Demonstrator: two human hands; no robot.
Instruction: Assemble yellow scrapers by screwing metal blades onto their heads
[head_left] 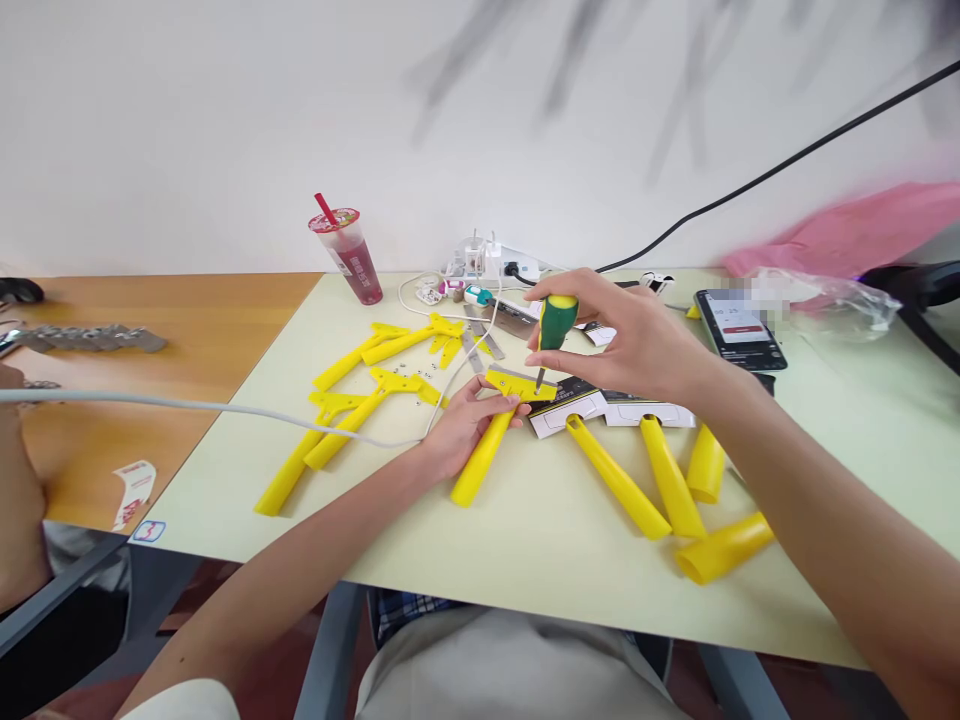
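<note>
Near the table's middle my left hand (461,430) is closed around a yellow scraper (484,460), just below its wide head. The scraper's tubular handle slants down toward me. My right hand (630,335) grips a screwdriver (556,325) with a green and yellow handle, held upright. Its tip meets the scraper's head; a screw under it is too small to make out. Left of my left hand lie several yellow scraper parts (345,420), with small screws (405,372) and flat metal blades (472,345) beyond. Several yellow handle tubes (619,475) lie to the right.
A cup with a red straw (356,262) stands by the wall near a power strip (480,262). A white cable (300,408) crosses above my left forearm. Black-and-white boxes (649,410), a phone (742,330) and a plastic bag (832,300) lie right. Another person's arm (19,500) shows left.
</note>
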